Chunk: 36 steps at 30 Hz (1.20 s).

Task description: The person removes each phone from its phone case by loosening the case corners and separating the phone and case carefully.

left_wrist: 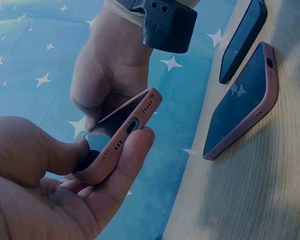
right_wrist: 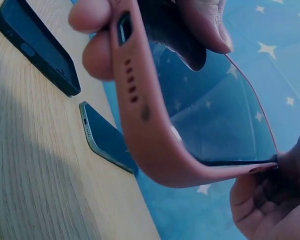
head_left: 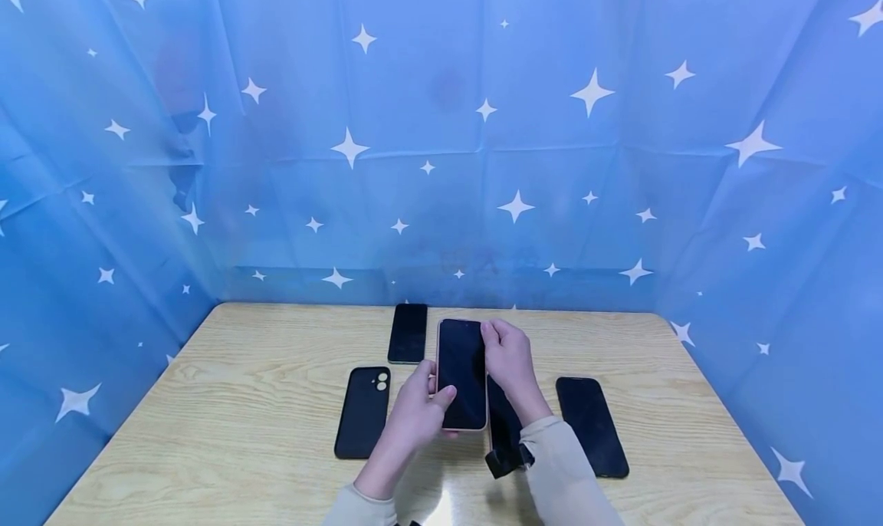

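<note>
A phone in a pink case (head_left: 463,376) is held up over the middle of the table, its dark screen facing up toward the head camera. My left hand (head_left: 417,411) grips its lower left part, with the thumb over the screen edge and fingers underneath. At the upper right corner, my right hand (head_left: 509,357) pinches the phone by its side. The left wrist view shows the case's bottom edge (left_wrist: 121,134), with the charging port and speaker holes exposed through cutouts. In the right wrist view the pink rim (right_wrist: 145,115) surrounds the glossy screen.
An empty black phone case (head_left: 362,415) lies left of my hands, and a bare dark phone (head_left: 408,333) lies behind it. Another pink-cased phone (left_wrist: 240,102) rests partly beneath my right wrist. Farther right is a dark-cased phone (head_left: 592,428). A blue starry curtain (head_left: 441,143) borders the table (head_left: 228,403).
</note>
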{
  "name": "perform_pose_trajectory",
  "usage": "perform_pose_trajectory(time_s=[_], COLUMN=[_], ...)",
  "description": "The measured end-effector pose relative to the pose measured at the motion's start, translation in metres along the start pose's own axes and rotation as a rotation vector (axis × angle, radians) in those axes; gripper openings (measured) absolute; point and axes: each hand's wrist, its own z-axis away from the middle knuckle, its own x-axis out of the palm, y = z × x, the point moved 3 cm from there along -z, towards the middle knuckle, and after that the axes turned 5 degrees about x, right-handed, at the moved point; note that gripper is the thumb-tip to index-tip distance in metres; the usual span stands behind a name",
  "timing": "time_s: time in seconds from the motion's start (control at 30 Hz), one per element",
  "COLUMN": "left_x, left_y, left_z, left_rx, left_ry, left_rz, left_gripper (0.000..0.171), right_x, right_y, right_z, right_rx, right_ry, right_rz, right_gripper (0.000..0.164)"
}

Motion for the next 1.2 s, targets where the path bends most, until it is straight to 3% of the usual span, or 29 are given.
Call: perform_pose_trajectory(time_s=[0.27,0.5,0.9,1.2], left_x=[0.0,0.0,-0.002,-0.007], left_y=[0.0,0.003,0.005,0.003], left_z=[-0.001,-0.002,-0.005,-0.006], left_rx=[0.0,0.019,0.021,0.036], left_ry=[0.013,0.028,0.026,-0.007], left_rz=[-0.021,-0.087,-0.101,-0.024], left_gripper=[0.018,0.019,0.024,0.019], right_x=[0.003,0.006,0.008,0.009], right_y=[-0.002,-0.004,0.004,0.013], right_z=[-0.004,-0.007,-0.008,-0.012], right_rx=[-0.017,-0.018,0.073,0.138], right_ry=[-0.026,0.001,-0.024,-0.108], right_rz=[0.072,0.095,-0.086,-0.307], right_gripper=[0.042,0.043,0.044,0.044])
